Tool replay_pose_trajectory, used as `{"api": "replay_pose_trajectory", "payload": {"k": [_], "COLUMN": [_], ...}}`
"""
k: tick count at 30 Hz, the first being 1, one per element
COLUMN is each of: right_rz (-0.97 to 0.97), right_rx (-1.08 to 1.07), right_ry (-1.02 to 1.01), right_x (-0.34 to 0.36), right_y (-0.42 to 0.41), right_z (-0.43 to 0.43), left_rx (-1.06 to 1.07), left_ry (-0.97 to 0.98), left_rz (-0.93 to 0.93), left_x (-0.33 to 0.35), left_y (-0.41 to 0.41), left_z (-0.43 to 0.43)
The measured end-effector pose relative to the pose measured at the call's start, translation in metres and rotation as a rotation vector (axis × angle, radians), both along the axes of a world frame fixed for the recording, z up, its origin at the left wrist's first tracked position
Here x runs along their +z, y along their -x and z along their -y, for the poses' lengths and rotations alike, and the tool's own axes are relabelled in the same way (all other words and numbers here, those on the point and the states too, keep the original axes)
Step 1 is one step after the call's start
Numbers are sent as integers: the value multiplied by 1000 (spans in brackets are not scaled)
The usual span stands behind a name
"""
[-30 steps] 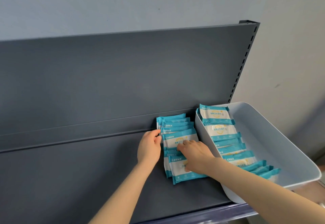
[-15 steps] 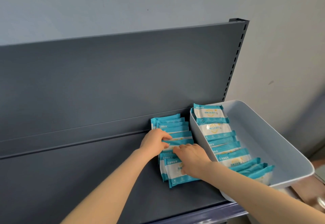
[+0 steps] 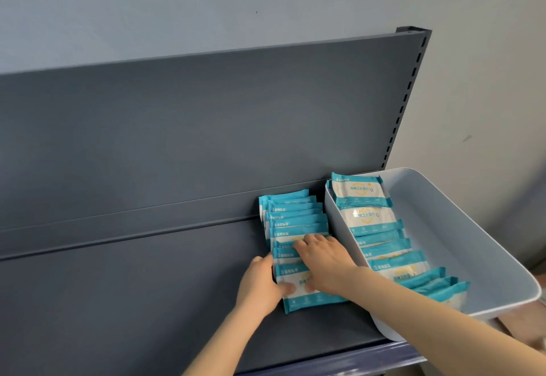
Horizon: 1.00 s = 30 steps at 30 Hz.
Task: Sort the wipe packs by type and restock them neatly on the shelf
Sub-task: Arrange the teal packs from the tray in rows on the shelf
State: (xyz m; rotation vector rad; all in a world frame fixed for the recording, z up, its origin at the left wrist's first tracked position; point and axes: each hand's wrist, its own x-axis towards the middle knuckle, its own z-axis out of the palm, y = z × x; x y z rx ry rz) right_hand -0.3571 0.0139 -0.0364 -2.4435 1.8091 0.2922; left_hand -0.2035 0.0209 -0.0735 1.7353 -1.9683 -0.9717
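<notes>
Left hand [image 3: 260, 284] is dropping from mid-row to the front wipe pack [image 3: 313, 299], gripping its left edge. Right hand [image 3: 323, 263] is pressing flat, fingers spread, on the row [image 3: 292, 219] on the shelf [image 3: 147, 287]. Probably squaring up. 1 bin [image 3: 461, 228] is waiting, part full.

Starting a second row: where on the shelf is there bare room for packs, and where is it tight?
Free: the shelf left of the row, to the picture's edge; a strip between row and front lip; the right half of the bin. Crowded: the slit between row and bin, and the row's near end where left hand and right hand rest.
</notes>
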Motion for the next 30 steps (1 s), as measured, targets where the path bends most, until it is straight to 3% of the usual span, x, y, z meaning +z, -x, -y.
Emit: {"api": "replay_pose_trajectory", "payload": {"k": [4,6,8,12,16,20,23,25,30], "right_rz": [287,467,526,274,146,158,164,138,48], "right_rx": [-50,-152,-283,-404,-281,-215,-178,-132,-58], "right_ry": [146,287,347,195,121,225,132,29,116], "right_x": [30,50,62,52,31,31,36,35,29], "right_y": [19,41,71,116,127,141,154,155,156], "right_z": [6,18,35,58,45,34,42,47,51], "left_rx": [3,-3,3,25,-12,-49,-93,-133,-207], "left_ry": [46,109,171,247,331,378,394,405,421], "left_rz": [97,146,159,142,121,84,75,99,235], "left_x": [5,11,18,34,53,68,77,84,99], "left_y": [-1,0,2,9,22,34,56,76,124], "left_z": [0,0,4,19,25,31,42,53,84]}}
